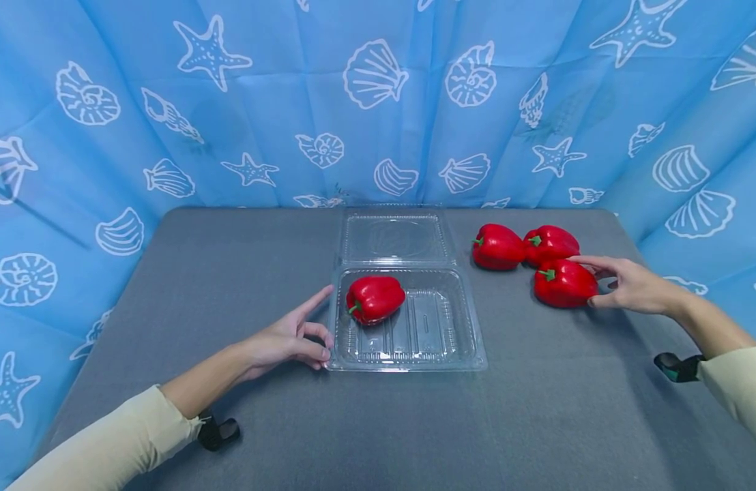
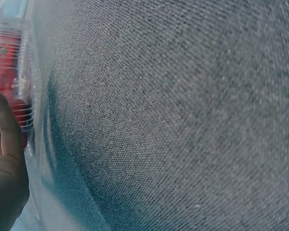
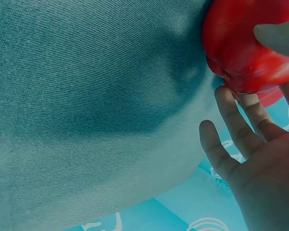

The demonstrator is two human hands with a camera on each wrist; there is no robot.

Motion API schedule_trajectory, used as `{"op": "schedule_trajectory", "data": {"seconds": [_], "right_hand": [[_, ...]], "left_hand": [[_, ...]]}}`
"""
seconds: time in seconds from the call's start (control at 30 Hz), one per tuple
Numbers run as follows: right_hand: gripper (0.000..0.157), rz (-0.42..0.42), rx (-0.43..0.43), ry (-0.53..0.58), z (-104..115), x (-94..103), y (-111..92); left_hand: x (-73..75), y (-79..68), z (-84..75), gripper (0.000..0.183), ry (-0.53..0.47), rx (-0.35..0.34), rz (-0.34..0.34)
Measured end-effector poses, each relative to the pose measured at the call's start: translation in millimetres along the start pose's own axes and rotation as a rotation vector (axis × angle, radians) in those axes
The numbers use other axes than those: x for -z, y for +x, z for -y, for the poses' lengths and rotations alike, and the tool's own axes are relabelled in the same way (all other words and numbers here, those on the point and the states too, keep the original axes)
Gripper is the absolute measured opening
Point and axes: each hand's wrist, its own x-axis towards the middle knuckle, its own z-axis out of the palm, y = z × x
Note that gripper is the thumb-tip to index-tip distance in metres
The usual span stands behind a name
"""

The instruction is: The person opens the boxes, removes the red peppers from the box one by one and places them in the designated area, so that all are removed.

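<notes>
A clear plastic clamshell container [image 1: 470, 320] lies with its lid [image 1: 393, 239] folded back, and one red bell pepper [image 1: 375, 299] rests at the upper left of its tray. My left hand [image 1: 292, 337] is at the container's left side, index finger extended along the rim and thumb by the near corner. In the left wrist view, part of that hand [image 2: 7, 144] shows beside the container wall. On the right, my right hand [image 1: 636, 285] reaches around the nearest bell pepper [image 1: 562, 285]. The right wrist view shows its thumb [image 3: 279, 38] over that pepper [image 3: 245, 48], with the other fingers spread.
Two more red bell peppers, one at left [image 1: 498, 247] and one at right [image 1: 553, 244], sit just behind the nearest one on the grey tabletop [image 1: 415, 429]. A blue curtain [image 1: 267, 102] with white shell prints hangs behind the table.
</notes>
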Motion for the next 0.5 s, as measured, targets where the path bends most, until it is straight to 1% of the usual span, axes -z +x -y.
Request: {"op": "schedule_trajectory", "data": {"seconds": [0.27, 0.5], "right_hand": [[0.076, 0.007, -0.020, 0.017, -0.3, -0.3, -0.2], [0.076, 0.002, -0.025, -0.003, -1.3, -1.1, -2.1]], "left_hand": [[0.9, 0.4, 1.0, 0.106, 0.001, -0.010, 0.005], [1.3, 0.9, 1.6, 0.105, -0.007, -0.008, 0.009]]}}
